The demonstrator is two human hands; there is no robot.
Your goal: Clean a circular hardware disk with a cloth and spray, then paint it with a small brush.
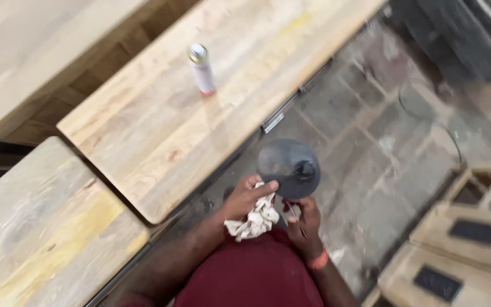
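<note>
Disc (288, 168), dark grey and round, sits just above both hands, in front of the person's red shirt (257, 278) and over the stone floor (382, 165), clear of the desk. Its flat face looks up toward the camera, with a black hub set off to its right side; being round, it shows no long axis I can make out.

Up and to the left of the left hand stretch two pale wooden desk tops: one desk (46, 227) nearest on the far left, and a second desk (200, 102) beyond it. One spray can (201, 69) stands upright on that second top, well apart from the hands, white with a red base.

The left hand (247, 198) is closed around one crumpled off-white rag (257, 219), thumb pressed on the disc's lower left edge. Nothing lies between the hands and the disc.

The right hand (304, 223), with an orange band (317, 260) at the wrist, is curled shut just under the disc, gripping something thin beneath it; what exactly, I cannot tell.

Down to the right of that hand are wooden frames (461, 239) on the floor, with two dark panels showing.
</note>
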